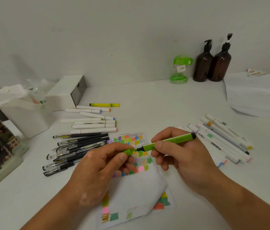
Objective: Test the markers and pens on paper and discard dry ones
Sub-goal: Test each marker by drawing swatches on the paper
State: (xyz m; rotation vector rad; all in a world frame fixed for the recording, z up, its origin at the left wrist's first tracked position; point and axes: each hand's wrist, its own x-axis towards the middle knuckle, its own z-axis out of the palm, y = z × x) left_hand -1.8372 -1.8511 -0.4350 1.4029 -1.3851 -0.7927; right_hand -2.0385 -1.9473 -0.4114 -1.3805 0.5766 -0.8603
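The right hand (177, 156) has its fingers clamped round a lime-green highlighter (169, 141). It is uncapped, with its dark collar and tip pointing to eight o'clock and its black end to two. Just off the tip, the left hand (101, 165) pinches the matching green cap (129, 151) between thumb and fingers. Both are held above the swatch-covered paper (136, 185) on the white bench (164, 105). Black gel pens (81, 146) lie at nine o'clock of the paper, white markers (222, 136) at three.

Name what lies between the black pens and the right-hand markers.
Head view: the swatched paper; above it, left hand holding the cap, right hand holding the green marker.
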